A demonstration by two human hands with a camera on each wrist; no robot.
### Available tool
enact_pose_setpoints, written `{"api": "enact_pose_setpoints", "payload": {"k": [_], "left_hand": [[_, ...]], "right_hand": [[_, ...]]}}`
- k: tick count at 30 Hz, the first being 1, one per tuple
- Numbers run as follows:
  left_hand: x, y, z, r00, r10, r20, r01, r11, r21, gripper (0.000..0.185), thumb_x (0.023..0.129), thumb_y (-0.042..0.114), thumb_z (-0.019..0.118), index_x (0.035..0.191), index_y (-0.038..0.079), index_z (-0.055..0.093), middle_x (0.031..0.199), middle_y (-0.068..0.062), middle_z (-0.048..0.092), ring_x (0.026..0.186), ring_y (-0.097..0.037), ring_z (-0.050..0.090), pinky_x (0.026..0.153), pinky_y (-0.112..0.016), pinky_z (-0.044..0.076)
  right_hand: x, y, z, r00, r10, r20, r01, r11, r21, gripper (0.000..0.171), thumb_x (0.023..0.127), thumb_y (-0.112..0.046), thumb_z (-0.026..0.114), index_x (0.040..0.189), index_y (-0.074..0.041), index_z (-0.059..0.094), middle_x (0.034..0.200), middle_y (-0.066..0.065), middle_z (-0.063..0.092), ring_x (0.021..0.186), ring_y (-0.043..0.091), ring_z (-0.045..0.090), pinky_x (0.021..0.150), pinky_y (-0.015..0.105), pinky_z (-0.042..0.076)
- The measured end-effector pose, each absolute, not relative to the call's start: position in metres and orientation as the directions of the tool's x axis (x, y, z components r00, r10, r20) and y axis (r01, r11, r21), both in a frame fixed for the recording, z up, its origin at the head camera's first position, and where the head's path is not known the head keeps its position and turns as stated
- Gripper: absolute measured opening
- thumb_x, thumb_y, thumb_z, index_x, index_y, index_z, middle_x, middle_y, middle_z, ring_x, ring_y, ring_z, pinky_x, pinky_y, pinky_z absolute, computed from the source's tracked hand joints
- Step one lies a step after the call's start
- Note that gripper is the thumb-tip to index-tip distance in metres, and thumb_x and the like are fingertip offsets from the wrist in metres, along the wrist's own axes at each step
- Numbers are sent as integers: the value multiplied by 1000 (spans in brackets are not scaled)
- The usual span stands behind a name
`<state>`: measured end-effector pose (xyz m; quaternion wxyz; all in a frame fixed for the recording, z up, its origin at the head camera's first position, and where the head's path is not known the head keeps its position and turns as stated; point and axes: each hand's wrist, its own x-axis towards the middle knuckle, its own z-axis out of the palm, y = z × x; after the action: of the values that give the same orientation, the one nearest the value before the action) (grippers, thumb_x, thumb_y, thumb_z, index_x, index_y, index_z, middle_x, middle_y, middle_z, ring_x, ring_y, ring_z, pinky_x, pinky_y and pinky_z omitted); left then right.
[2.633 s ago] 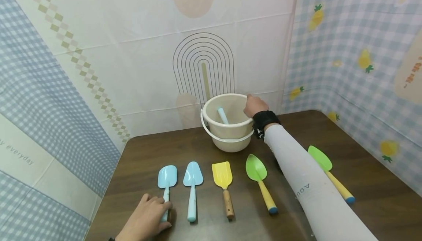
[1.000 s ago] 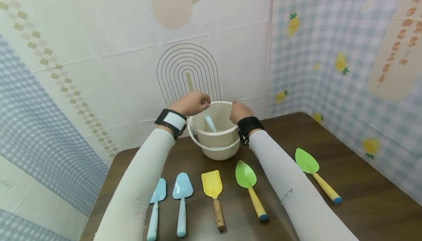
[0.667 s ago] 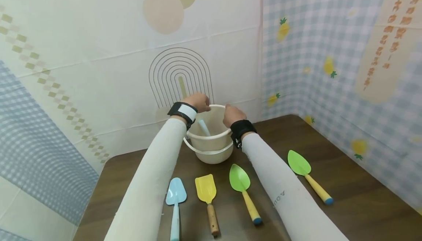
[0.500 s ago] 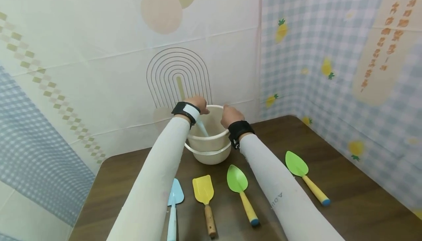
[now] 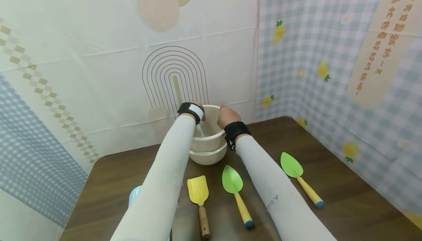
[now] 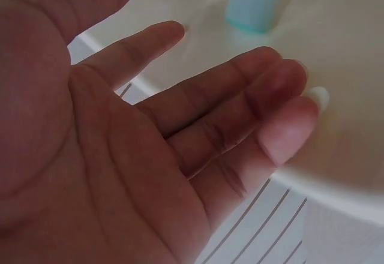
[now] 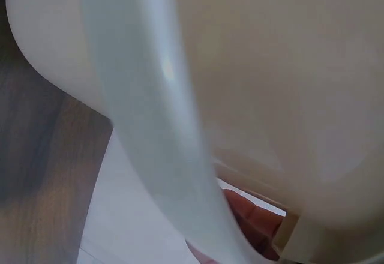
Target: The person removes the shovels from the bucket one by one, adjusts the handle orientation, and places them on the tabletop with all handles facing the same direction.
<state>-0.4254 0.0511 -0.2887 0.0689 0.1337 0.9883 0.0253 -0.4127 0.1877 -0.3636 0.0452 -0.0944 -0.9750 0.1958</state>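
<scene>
Left hand (image 6: 150, 150) now over bucket (image 5: 211, 144), fingers spread in wrist view, right hand (image 5: 226, 116) grip unclear.

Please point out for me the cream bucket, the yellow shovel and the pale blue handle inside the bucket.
cream bucket (image 5: 207, 149): head view, on its front outer wall.
yellow shovel (image 5: 197, 189): head view, on the flat yellow blade.
pale blue handle (image 6: 253, 3): left wrist view, on its rounded end inside the bucket.

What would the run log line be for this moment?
left hand: open, over bucket mouth | right hand: on bucket rim | blue shovel: in bucket | yellow shovel, two green shovels: on table
</scene>
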Motion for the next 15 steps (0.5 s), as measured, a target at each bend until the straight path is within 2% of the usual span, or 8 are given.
{"api": "enact_pose_setpoints", "payload": {"k": [6,12,15], "left_hand": [[-427,47,-296,-939,324,-111,328,945,-16,27,92,24,73,112,6,74,118,-11,75,106,-26,68,97,-41,57],[-426,45,-299,-917,388,-96,398,910,-115,17,94,19,65,101,6,74,111,-11,76,94,-23,66,90,-37,58],[-424,46,-300,-917,386,-96,396,910,-125,17,95,16,61,100,6,74,109,-11,76,93,-22,67,89,-37,59]], "right_hand": [[-409,184,-361,-979,192,71,150,909,-389,52,98,-13,64,147,-5,48,124,18,70,106,31,70,86,46,60],[-409,185,-361,-979,193,71,151,908,-392,50,98,-12,63,145,-4,49,123,19,71,105,31,71,84,47,60],[-409,185,-361,-977,197,76,151,904,-401,46,98,-10,63,142,-4,51,120,19,71,104,32,72,84,47,60]]}}
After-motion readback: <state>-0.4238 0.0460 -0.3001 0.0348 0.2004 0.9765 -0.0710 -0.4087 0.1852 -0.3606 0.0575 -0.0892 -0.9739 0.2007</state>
